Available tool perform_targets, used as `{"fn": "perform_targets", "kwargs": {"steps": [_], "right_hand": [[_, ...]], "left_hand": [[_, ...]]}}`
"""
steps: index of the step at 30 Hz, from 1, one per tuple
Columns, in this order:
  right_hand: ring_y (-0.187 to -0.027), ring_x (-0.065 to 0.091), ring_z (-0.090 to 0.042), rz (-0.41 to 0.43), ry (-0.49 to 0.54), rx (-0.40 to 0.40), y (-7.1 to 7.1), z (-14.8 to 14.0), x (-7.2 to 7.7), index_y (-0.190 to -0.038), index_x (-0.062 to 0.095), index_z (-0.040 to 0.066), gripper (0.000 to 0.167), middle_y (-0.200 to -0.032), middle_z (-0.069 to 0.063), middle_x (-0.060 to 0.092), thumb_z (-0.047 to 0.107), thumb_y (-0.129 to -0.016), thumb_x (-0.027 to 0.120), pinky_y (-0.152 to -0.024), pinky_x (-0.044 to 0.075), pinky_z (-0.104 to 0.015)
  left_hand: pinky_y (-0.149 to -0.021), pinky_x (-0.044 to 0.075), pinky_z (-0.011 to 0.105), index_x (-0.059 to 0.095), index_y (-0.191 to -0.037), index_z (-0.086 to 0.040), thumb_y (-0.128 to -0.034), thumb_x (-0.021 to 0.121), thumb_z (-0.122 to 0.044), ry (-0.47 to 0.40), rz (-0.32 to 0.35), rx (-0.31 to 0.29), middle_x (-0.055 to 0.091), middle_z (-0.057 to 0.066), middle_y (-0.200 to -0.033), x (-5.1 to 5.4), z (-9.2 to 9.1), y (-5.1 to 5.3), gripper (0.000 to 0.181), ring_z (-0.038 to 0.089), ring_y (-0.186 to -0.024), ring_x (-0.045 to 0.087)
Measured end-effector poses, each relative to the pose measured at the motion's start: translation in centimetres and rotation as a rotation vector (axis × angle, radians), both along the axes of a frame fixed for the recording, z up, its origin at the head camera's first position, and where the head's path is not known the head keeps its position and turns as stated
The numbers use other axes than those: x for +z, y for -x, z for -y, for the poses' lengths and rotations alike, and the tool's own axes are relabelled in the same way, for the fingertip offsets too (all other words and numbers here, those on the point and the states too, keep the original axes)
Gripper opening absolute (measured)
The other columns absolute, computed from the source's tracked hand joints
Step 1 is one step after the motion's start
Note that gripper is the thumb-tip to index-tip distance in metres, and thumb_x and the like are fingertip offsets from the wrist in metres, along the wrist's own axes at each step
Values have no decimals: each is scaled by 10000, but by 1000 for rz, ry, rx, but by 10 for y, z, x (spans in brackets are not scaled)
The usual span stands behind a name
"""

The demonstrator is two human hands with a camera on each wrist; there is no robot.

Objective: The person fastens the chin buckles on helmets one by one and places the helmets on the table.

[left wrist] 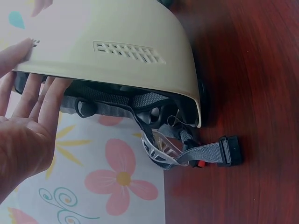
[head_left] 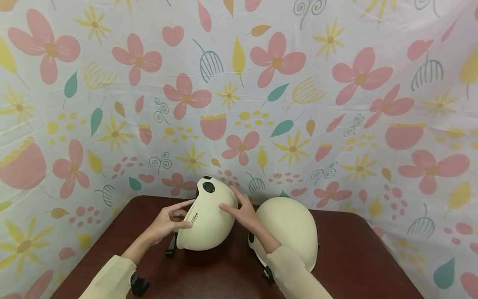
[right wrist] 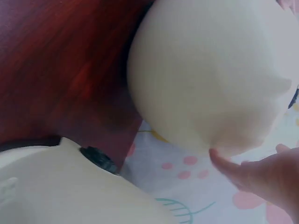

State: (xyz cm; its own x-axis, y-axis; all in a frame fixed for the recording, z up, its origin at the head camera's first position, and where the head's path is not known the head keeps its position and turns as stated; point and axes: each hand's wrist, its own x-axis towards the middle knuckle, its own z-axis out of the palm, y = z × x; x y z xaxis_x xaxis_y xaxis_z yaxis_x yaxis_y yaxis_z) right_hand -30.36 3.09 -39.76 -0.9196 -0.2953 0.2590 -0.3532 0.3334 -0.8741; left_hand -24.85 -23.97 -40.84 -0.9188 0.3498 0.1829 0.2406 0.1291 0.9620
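Note:
A cream helmet [head_left: 213, 224], tilted on its side above the table, is between my two hands. My left hand [head_left: 166, 222] grips its rim, thumb on the outer shell and fingers under the edge, as the left wrist view shows. My right hand [head_left: 244, 212] rests on the crown with its thumb and fingers spread and fairly straight. A black round fitting [head_left: 209, 187] sits near the helmet's upper end. From its underside hang a grey chin strap [left wrist: 205, 153] with a black buckle [left wrist: 230, 150] and a pale mesh chin cup [left wrist: 160, 148].
A second cream helmet [head_left: 289, 226] stands on the dark red-brown table [head_left: 347, 257], right beside the right forearm, with a black buckle [head_left: 268, 275] at its near edge. Behind the table hangs a flower-patterned cloth [head_left: 276, 124].

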Motion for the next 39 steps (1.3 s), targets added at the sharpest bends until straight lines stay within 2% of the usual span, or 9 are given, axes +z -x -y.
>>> {"fn": "perform_targets", "kwargs": {"steps": [3, 8, 15, 19, 26, 33, 39], "right_hand": [[-1453, 251, -432, -42, -31, -5, 1, 1, 7, -1530, 342, 157, 804, -1575, -235, 227, 432, -866, 703, -1126, 286, -624], [-1476, 225, -400, -29, -54, -9, 3, 3, 20, -1525, 355, 180, 809, -1596, -197, 221, 441, -850, 715, -1154, 243, -614], [-1463, 234, -426, -62, -153, 34, 0, 11, 30, -1525, 355, 246, 781, -1593, -213, 208, 444, -853, 700, -1130, 252, -644], [-1467, 200, -463, -54, -178, 50, -2, 13, 28, -1536, 333, 229, 807, -1605, -228, 164, 456, -853, 699, -1106, 250, -685], [-1466, 207, -469, -47, -218, 83, -4, 10, 22, -1534, 336, 223, 828, -1606, -238, 160, 476, -842, 714, -1108, 273, -666], [-1458, 228, -471, -48, -205, 65, -6, 8, 19, -1526, 351, 244, 818, -1608, -212, 171, 492, -836, 715, -1100, 274, -675], [-1457, 236, -461, -37, -186, 41, -5, 5, 14, -1520, 358, 276, 832, -1609, -202, 174, 533, -816, 719, -1110, 271, -663]], "left_hand": [[-757, 599, 396, 346, -1509, -36, -858, 741, -120, 2, -4, -9, 721, 0, -1012, 0, -2, -1, 766, 123, -891, 722], [-750, 599, 395, 346, -1510, -38, -859, 738, -109, 4, -4, -18, 720, 26, -1014, 0, -6, -3, 764, 122, -894, 720], [-763, 598, 395, 406, -1484, -46, -850, 751, -132, 61, -30, -15, 701, 200, -1045, 4, -14, -7, 727, 112, -900, 712], [-762, 597, 390, 425, -1470, -34, -844, 755, -124, 72, -35, -18, 697, 227, -1044, 4, -17, -7, 714, 114, -896, 709], [-765, 597, 381, 419, -1474, -37, -848, 750, -126, 90, -37, -31, 692, 234, -1040, 3, -19, -8, 713, 127, -891, 712], [-765, 590, 360, 446, -1458, -48, -851, 752, -152, 133, -55, -11, 692, 244, -1071, 3, -19, -8, 687, 136, -882, 706], [-790, 589, 406, 477, -1433, -43, -878, 730, -210, 144, -16, 13, 683, 219, -1106, 3, -18, -8, 633, 183, -923, 698]]}}
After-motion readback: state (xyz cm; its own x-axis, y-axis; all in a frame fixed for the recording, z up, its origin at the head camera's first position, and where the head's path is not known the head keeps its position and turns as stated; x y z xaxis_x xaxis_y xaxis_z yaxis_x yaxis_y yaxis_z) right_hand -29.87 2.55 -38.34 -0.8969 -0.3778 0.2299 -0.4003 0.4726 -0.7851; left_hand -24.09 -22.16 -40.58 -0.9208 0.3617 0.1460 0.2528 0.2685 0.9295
